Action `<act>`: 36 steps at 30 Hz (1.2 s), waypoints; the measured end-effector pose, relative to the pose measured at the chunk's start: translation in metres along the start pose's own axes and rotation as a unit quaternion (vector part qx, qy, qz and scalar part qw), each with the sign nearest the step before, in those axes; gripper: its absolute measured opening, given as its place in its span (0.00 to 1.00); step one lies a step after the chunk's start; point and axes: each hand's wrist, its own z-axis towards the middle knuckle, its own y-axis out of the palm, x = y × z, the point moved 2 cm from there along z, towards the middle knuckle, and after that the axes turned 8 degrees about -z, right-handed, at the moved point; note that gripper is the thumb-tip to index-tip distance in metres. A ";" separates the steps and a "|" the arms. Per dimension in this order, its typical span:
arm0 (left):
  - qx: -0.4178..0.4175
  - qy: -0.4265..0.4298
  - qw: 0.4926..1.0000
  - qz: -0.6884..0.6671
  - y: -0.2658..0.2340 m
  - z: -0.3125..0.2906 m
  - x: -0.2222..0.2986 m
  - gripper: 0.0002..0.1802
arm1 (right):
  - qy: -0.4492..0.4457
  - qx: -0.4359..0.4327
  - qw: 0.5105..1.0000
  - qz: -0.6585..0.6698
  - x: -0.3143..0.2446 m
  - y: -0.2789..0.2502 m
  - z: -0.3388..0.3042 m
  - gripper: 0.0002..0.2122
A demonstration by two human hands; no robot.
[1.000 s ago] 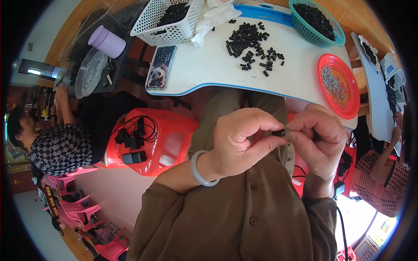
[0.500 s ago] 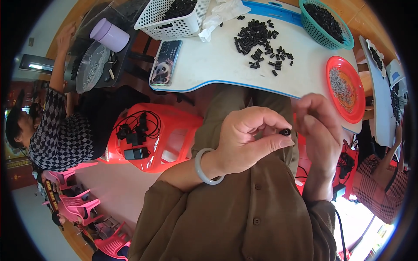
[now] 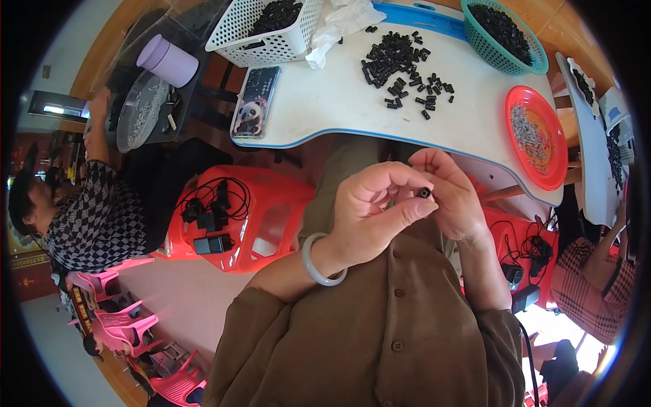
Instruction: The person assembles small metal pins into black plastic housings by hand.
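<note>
My left hand [image 3: 373,214], with a pale bangle on its wrist, pinches a small black cylindrical part [image 3: 424,192] between thumb and index finger. The part's round, hollow-looking end faces me. Close against it on the right is my right hand [image 3: 456,200], its fingers curled together at the part; whatever its fingertips hold is hidden. Both hands are above my lap, in front of the table's near edge. A loose pile of similar black parts [image 3: 390,62] lies on the white table [image 3: 319,102]. To the right, a red plate [image 3: 562,146] carries many tiny silvery pieces.
A white basket [image 3: 227,52] and a green basket [image 3: 536,64] hold more black parts. Near the table's left edge lies a phone [image 3: 256,102]. Adapters and cables [image 3: 213,214] rest on a red stool [image 3: 264,217] at left. Other people sit at both sides.
My right hand has come in from the right, from over by the table edge, to meet the black part. My left hand has shifted slightly left and up, still pinching it.
</note>
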 end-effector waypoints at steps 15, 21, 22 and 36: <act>0.014 0.008 1.000 0.016 -0.002 -0.002 -0.008 0.09 | -0.123 -0.008 0.983 -0.138 -0.004 -0.006 -0.012 0.06; 0.026 -0.010 1.000 0.006 -0.003 -0.004 -0.011 0.10 | -0.210 0.066 0.964 -0.147 -0.008 -0.010 -0.013 0.05; 0.026 -0.010 1.000 0.006 -0.003 -0.003 -0.011 0.10 | -0.224 0.074 0.958 -0.164 -0.010 -0.011 -0.014 0.06; 0.016 -0.029 0.999 0.001 0.001 -0.003 -0.011 0.10 | -0.191 -0.021 0.981 0.026 -0.022 -0.007 -0.026 0.07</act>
